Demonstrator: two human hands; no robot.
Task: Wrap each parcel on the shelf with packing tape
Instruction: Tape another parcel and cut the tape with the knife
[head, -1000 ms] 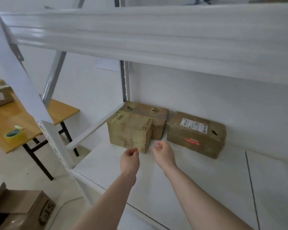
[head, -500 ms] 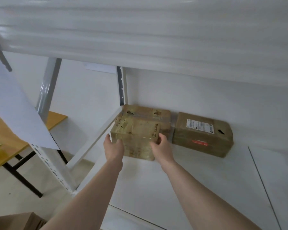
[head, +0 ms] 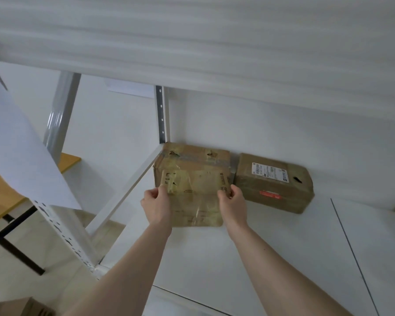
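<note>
A taped brown cardboard parcel (head: 194, 199) stands at the front of the white shelf (head: 271, 247). My left hand (head: 156, 205) grips its left side and my right hand (head: 233, 205) grips its right side, fingers curled over the top edges. Behind it, against the back corner, sits a second brown parcel (head: 196, 157) with grey tape across its top. To the right lies a third parcel (head: 274, 182) bearing a white label and a red sticker.
The upper shelf board (head: 192, 42) hangs low overhead. A perforated white upright (head: 62, 229) and a diagonal brace (head: 123, 192) frame the left end. Beyond them stands a wooden table (head: 0, 197). A cardboard box corner (head: 16, 307) shows on the floor at bottom left.
Both hands went from hovering in front of the front parcel to gripping its sides. The parcel has come forward, away from the one behind it. The view shifted right.
</note>
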